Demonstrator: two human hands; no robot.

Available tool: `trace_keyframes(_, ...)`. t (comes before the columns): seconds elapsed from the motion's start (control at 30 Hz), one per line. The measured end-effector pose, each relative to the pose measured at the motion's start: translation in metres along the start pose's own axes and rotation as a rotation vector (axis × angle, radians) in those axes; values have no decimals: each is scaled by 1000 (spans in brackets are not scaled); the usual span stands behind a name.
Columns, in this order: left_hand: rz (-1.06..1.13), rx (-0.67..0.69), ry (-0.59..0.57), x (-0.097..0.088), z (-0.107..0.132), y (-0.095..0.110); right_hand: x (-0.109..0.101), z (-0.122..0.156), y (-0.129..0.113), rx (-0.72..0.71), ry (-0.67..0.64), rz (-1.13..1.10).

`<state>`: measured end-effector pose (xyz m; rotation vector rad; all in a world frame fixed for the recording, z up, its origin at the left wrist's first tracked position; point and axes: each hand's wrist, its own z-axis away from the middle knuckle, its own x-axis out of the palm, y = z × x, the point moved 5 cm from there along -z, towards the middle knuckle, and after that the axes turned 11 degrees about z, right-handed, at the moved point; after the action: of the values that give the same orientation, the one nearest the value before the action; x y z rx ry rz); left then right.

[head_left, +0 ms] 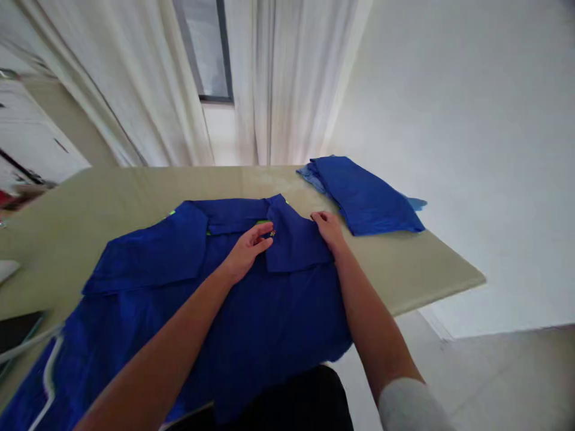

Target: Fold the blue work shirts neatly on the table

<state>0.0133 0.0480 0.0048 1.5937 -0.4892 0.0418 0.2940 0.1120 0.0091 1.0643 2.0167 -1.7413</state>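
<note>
A large blue garment (287, 311) lies spread across the table, folded over along its far edge, with bits of bright green trim showing. My left hand (247, 248) rests over it, thumb and fingers apart, their tips at the inner edge of the right-hand folded flap (299, 245). Beside those fingertips is a tiny shiny multicoloured detail, too small to name. At the flap's outer right edge, my right hand (327, 228) has its fingers curled in on the blue fabric; the fingertips are partly hidden.
A folded blue cloth (366, 194) with lighter blue parts lies on the table (431, 269) at the right, near the white wall. On the left are a white hanger (48, 377), a dark flat device (18, 332) and a white object (6, 269). Curtains (291, 78) hang behind.
</note>
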Motion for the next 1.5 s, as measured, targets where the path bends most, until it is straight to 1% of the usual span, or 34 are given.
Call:
trace_keyframes(0.13,68,-10,37,2,7,-2,5,-3,7,119,-28,-209)
trace_keyframes(0.23,36,-75,110,-4,6,-9,9,-5,11,168,-47,-356)
trace_keyframes(0.33,-79,-86,133,-13,1,-10,11,-7,15,178,-60,-398)
trace_keyframes(0.43,-169,-7,178,-24,-4,-2,12,-7,18,172,-68,-375)
trace_keyframes(0.5,-216,7,200,-28,-3,3,13,-6,19,150,-86,-336)
trace_keyframes(0.6,-246,-39,205,-29,0,5,15,-5,18,88,-115,-273)
trace_keyframes(0.67,-284,-79,186,-28,2,4,17,-7,18,43,-110,-228)
trace_keyframes(0.77,-375,-138,76,-25,4,1,19,-9,18,-9,-102,-124)
trace_keyframes(0.83,-435,-151,8,-23,4,-1,18,-10,16,-45,-101,-12)
trace_keyframes(0.87,-474,-149,-8,-23,4,-1,16,-9,13,-70,-89,64)
trace_keyframes(0.93,-603,-116,-10,-22,4,1,8,-4,2,-148,-32,243)
trace_keyframes(0.97,-704,-67,7,-22,5,4,4,0,-5,-198,4,330)
trace_keyframes(1.07,-1072,185,72,-14,11,17,0,17,-30,-360,80,478)
trace_keyframes(1.1,-1178,252,64,-10,14,18,3,23,-37,-402,74,497)
trace_keyframes(1.13,-1264,287,33,-6,16,18,8,28,-42,-429,43,518)
trace_keyframes(1.2,-1378,263,-59,-1,18,10,25,36,-44,-422,-83,591)
trace_keyframes(1.27,-1435,215,-105,0,17,3,40,39,-43,-363,-197,675)
trace_keyframes(1.3,-1448,207,-107,-1,16,1,43,40,-44,-341,-206,702)
trace_keyframes(1.33,-1451,212,-98,-2,14,0,44,41,-48,-343,-182,716)
trace_keyframes(1.37,-1446,224,-81,-3,13,-1,44,41,-53,-375,-138,715)
trace_keyframes(1.43,-1424,249,-52,-4,11,0,45,45,-66,-485,-71,693)
trace_keyframes(1.47,-1412,257,-45,-5,11,0,47,46,-71,-520,-74,685)
trace_keyframes(1.5,-1399,263,-45,-4,11,1,51,47,-72,-524,-108,683)
